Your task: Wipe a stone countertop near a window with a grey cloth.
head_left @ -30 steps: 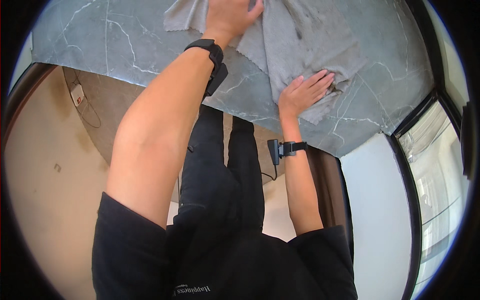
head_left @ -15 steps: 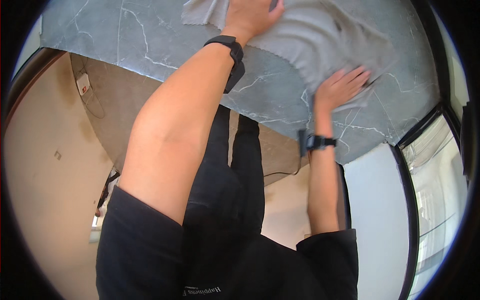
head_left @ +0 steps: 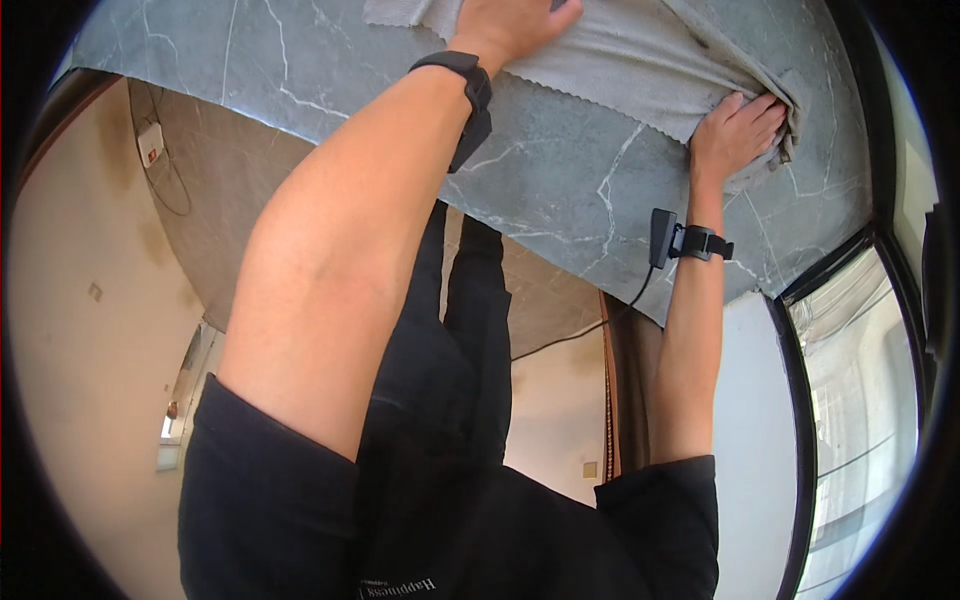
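Head view: the left hand lies flat, fingers together, pressing the grey cloth onto the far part of the marble table, while the right hand is clamped on a bunched fold at the cloth's right edge. Compared with a second ago, the right hand has moved from resting open on the cloth to gathering its edge farther right, and the left has stayed put, suggesting the cloth is being folded or drawn in.
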The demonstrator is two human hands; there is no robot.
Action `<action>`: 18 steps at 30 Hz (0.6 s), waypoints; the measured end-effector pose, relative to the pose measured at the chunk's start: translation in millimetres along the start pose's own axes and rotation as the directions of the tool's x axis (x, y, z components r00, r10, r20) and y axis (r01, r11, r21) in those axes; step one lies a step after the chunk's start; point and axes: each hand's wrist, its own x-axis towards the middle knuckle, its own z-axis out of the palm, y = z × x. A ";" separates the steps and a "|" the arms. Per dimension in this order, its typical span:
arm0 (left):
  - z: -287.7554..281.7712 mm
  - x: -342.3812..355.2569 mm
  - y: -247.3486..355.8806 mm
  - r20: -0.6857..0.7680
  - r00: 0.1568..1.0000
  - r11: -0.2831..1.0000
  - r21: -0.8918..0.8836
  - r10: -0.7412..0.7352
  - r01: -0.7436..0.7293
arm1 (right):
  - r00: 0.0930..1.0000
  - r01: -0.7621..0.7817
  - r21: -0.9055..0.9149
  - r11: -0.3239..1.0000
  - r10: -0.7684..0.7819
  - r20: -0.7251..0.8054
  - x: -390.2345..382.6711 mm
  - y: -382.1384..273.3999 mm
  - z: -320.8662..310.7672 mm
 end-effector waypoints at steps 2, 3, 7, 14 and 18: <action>-1.3 -1.0 2.4 -0.001 1.000 1.000 0.003 0.003 -0.003 | 1.000 -0.030 0.028 0.999 0.030 0.005 -9.1 -4.4 -1.8; -3.0 -1.1 0.3 0.013 1.000 1.000 -0.001 -0.003 0.003 | 0.997 -0.075 0.049 0.996 0.075 0.014 -24.5 -12.7 -3.8; -0.9 0.3 0.7 0.042 0.999 0.999 -0.027 -0.025 0.026 | 0.976 -0.193 0.043 0.980 0.186 0.116 -122.9 -50.9 -20.9; -1.9 -3.4 -2.0 0.067 0.997 0.999 -0.031 -0.024 0.026 | 0.979 0.023 0.074 0.997 -0.037 0.201 -114.6 -35.8 -30.4; 0.2 -3.7 -0.8 0.040 0.999 0.999 -0.027 -0.033 0.034 | 0.983 0.120 0.041 0.992 -0.124 0.134 -37.5 10.6 -9.6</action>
